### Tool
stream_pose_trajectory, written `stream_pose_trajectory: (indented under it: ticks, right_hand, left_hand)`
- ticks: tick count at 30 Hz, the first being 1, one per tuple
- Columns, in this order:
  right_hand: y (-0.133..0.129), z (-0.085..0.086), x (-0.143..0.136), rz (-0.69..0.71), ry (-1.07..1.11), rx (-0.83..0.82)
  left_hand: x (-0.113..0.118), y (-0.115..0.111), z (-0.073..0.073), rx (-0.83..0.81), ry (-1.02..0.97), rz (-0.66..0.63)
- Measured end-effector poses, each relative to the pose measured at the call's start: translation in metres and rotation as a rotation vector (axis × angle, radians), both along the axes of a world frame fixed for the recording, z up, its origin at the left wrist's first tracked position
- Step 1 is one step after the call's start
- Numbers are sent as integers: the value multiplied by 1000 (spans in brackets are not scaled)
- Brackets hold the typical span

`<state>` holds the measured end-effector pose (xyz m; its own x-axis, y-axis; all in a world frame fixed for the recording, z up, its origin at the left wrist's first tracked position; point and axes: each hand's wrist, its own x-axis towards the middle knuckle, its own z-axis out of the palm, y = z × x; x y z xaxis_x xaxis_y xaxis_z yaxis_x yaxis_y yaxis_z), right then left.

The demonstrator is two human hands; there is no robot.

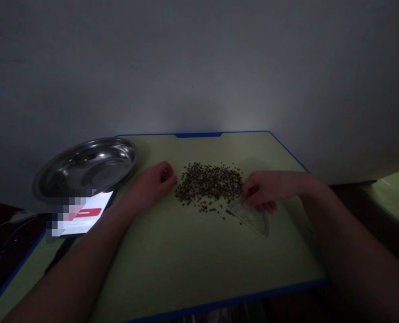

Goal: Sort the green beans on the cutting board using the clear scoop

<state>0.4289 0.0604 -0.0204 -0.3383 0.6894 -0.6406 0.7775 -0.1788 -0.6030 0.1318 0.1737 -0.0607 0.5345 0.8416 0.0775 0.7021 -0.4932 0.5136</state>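
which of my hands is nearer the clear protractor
Right. The right hand is at the protractor, partly covering it; the left hand is farther away, left of the brown pile.

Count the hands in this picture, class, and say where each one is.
2. The left hand is left of the dark grains; the right hand is at their right edge, by the clear protractor. No other hand shows.
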Motion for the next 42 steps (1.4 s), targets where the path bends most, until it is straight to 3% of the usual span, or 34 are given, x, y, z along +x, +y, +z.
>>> stream_pose_trajectory:
  ticks: [11,16,42]
  right_hand:
    - [-7,3,-31,94,-81,215]
    - [-6,1,-30,153,-96,339]
    - [-13,4,-44,222,-50,293]
  left_hand:
    - [3,-5,6,-13,7,13]
    - [4,-7,7,-28,-9,3]
    - [4,-5,5,-18,-18,-13]
